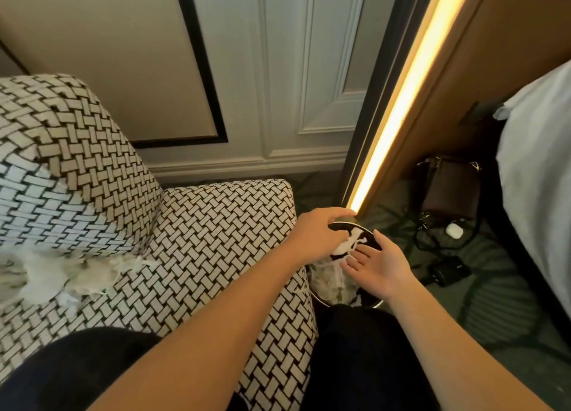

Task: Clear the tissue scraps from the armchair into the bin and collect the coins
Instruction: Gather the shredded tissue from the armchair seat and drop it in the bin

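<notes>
My left hand (321, 234) clutches tissue scraps (347, 245) over the bin (375, 303) beside the armchair (216, 225); my right hand (381, 267) lies flat, fingers released.

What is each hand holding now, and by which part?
The left hand grips a wad of tissue scraps by its left end, above the bin. The right hand holds nothing; its fingers are straight, beside the wad.
</notes>
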